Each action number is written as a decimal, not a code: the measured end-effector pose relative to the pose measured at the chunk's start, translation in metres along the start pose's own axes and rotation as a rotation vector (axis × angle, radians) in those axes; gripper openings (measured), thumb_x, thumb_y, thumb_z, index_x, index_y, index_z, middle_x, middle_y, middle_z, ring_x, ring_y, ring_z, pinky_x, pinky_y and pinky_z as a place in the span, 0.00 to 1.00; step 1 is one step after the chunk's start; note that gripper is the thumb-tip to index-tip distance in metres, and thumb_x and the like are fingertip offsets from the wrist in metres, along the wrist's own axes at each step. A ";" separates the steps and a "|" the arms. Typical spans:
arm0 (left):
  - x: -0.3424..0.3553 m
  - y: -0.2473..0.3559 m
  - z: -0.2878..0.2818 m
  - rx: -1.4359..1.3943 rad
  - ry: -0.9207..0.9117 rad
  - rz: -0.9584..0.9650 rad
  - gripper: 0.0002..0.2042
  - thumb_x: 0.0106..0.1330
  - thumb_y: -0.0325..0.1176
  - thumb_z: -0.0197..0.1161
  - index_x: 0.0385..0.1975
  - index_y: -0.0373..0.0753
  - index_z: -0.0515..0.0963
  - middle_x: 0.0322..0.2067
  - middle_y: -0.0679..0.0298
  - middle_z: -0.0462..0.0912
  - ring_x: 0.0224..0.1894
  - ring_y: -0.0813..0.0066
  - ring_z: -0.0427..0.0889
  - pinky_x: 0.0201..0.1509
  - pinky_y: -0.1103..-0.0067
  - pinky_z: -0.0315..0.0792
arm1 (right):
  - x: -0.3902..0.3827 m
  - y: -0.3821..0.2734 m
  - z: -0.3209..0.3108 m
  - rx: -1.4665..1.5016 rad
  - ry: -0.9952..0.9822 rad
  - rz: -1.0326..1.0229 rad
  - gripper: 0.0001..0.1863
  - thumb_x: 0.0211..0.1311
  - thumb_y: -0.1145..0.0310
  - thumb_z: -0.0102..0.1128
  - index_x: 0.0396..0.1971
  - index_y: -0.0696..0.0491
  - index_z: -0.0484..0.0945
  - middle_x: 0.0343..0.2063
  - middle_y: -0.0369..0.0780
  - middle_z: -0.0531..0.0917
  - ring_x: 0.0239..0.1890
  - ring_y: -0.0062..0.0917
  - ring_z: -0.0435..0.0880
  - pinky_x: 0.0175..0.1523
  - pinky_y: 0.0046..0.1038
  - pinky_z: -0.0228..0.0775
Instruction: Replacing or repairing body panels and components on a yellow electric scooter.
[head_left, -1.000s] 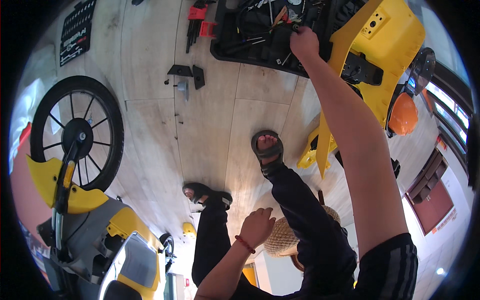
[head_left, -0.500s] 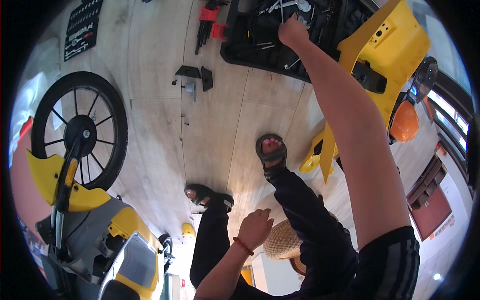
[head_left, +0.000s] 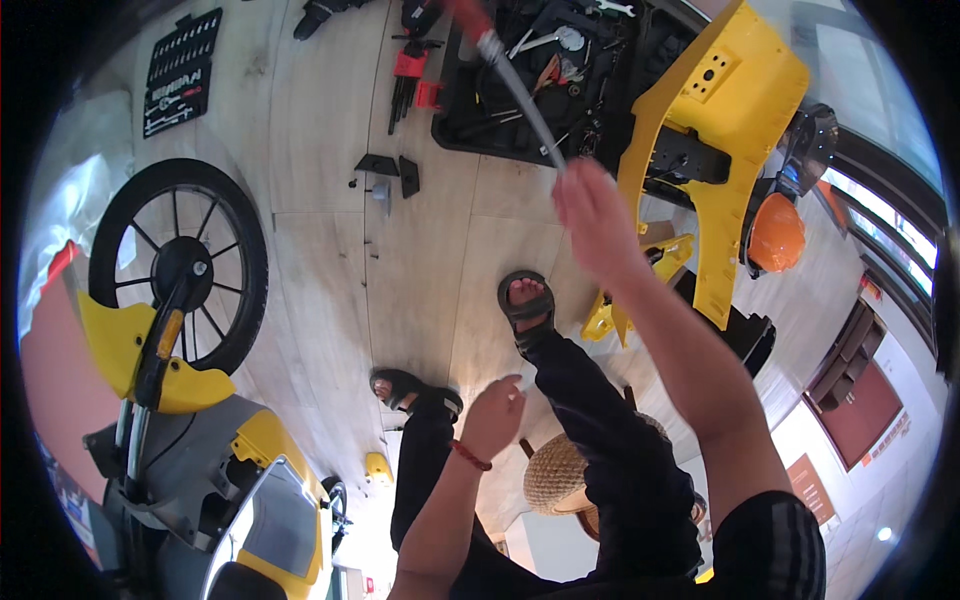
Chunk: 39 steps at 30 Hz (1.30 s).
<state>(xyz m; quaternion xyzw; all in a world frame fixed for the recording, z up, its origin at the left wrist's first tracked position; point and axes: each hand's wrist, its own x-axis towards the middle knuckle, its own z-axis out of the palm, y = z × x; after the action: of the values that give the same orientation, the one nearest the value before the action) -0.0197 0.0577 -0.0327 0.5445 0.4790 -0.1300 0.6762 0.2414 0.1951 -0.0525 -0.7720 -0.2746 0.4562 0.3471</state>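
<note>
My right hand (head_left: 595, 220) is closed on a long silver tool (head_left: 525, 100), raised in front of the open black tool case (head_left: 465, 135); the tool's red far end is blurred. The case holds loose metal tools. My left hand (head_left: 492, 420) is lower, beside my legs, loosely bent with nothing visible in it. Right of the case lies a large yellow body panel (head_left: 750, 90) with black parts (head_left: 685, 158) attached.
At left stand a yellow-and-grey vehicle (head_left: 255, 435) and its spoked wheel (head_left: 125, 260). A socket set (head_left: 180, 75), red hex-key holder (head_left: 410, 65) and small black pieces (head_left: 408, 175) lie on the floor. An orange helmet (head_left: 778, 232) is at right, a woven stool (head_left: 545, 470) behind my legs.
My right hand has come back from inside the case toward me, now gripping the long tool. My left hand has risen slightly.
</note>
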 end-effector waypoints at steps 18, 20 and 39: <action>-0.022 0.010 -0.052 0.123 0.253 0.269 0.16 0.58 0.21 0.55 0.47 0.38 0.75 0.40 0.60 0.80 0.46 0.55 0.77 0.61 0.56 0.63 | -0.158 -0.055 0.034 -0.613 -0.768 -0.084 0.10 0.59 0.67 0.52 0.23 0.56 0.73 0.19 0.46 0.78 0.27 0.44 0.80 0.33 0.41 0.71; -0.023 0.003 -0.053 0.032 0.300 0.304 0.13 0.61 0.21 0.54 0.46 0.36 0.75 0.38 0.59 0.81 0.43 0.59 0.79 0.58 0.61 0.67 | -0.159 -0.054 0.044 -0.456 -0.757 0.032 0.10 0.62 0.66 0.52 0.28 0.56 0.75 0.23 0.48 0.79 0.30 0.42 0.80 0.36 0.40 0.71; -0.037 -0.017 -0.081 -1.498 0.467 0.013 0.13 0.74 0.41 0.47 0.49 0.40 0.69 0.38 0.59 0.79 0.32 0.64 0.83 0.45 0.63 0.77 | -0.199 -0.018 0.101 -0.402 -0.828 0.321 0.14 0.63 0.60 0.53 0.36 0.58 0.72 0.30 0.49 0.80 0.34 0.44 0.80 0.41 0.41 0.71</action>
<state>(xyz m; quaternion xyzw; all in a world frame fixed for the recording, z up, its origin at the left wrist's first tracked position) -0.0913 0.1089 -0.0099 -0.0409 0.5656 0.3494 0.7459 0.0630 0.0874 0.0290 -0.6098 -0.3498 0.7108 -0.0219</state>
